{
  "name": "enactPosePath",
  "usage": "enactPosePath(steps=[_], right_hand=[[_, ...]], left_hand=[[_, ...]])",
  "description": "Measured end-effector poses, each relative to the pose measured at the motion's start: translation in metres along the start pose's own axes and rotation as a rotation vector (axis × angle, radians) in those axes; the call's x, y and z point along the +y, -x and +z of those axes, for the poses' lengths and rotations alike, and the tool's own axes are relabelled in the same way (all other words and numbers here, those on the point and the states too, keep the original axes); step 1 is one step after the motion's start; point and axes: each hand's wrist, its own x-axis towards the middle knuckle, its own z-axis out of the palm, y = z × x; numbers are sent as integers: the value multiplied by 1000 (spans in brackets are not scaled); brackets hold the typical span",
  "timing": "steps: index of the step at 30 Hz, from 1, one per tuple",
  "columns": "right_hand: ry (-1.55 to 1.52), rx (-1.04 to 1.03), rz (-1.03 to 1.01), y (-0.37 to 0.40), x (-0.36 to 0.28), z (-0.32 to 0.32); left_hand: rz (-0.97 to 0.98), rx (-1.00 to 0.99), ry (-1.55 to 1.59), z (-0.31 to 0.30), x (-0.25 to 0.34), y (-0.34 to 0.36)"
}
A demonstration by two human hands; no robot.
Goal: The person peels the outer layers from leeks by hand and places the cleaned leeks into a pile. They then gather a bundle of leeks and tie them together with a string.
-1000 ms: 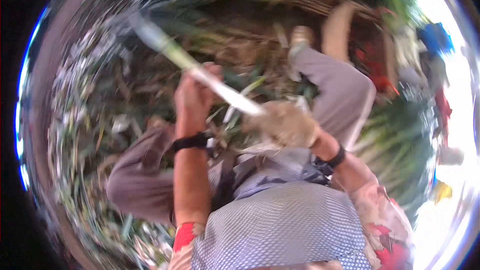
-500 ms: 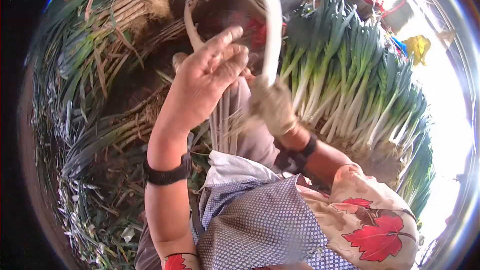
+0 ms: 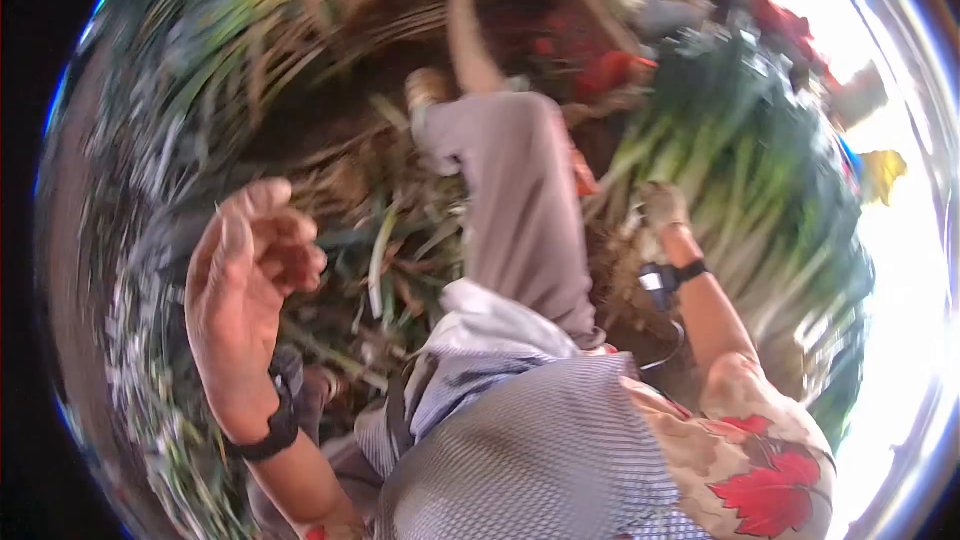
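My left hand (image 3: 245, 285) is raised over the left side, bare palm turned inward, fingers apart and loosely bent with nothing in them. My right hand (image 3: 663, 208), in a pale glove, reaches to the near, root end of a row of leeks (image 3: 740, 170) on the right. Blur smears its fingers, and I cannot tell whether they grip a leek. The leeks lie side by side, white stems toward me and dark green leaves pointing away.
Untrimmed leeks with dry leaves (image 3: 300, 0) are heaped at the upper left. Leaf scraps (image 3: 385, 260) litter the ground beside my leg (image 3: 515, 190). Something red (image 3: 605, 75) lies beyond my knee. A yellow piece (image 3: 882, 175) sits at the far right.
My right hand, which held a leek upright, has moved right to the leek row. My left hand has swung left and down, away from it. The view has shifted.
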Motion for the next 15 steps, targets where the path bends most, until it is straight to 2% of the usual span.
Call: enactPosePath(steps=[2, 3, 4, 5, 6, 7, 8, 9, 10, 11, 13, 14, 15], right_hand=[[-572, 443, 112, -20, -8, -44], [-551, 723, -103, -46, -6, -49], [-1102, 486, -39, -25, -45, -127], [-1418, 294, -148, -35, -60, -155], [-1731, 301, -212, -32, -93, -186], [-1626, 234, -284, -30, -117, -224], [-1450, 375, -569, -38, -140, -242], [-1621, 80, -564, -35, -171, -266], [-1652, -93, -601, -31, -201, -280], [-1578, -204, -645, -43, -237, -281], [-1401, -410, -744, -67, -310, -282], [-1246, -391, -861, -76, -344, -276], [-962, -314, -900, -88, -380, -259]], left_hand=[[66, 111, 115, -26, 6, 10], [90, 188, 229, -42, 12, 13], [120, 264, 347, -58, 17, 17], [155, 323, 466, -70, 23, 25], [231, 338, 585, -83, 34, 35], [310, 344, 708, -99, 48, 46], [393, 340, 835, -114, 61, 56], [454, 295, 830, -132, 77, 71], [516, 244, 822, -150, 93, 92], [570, 197, 813, -160, 100, 104], [552, 214, 876, -162, 91, 112], [545, 224, 903, -163, 84, 113], [521, 318, 932, -170, 66, 114]])
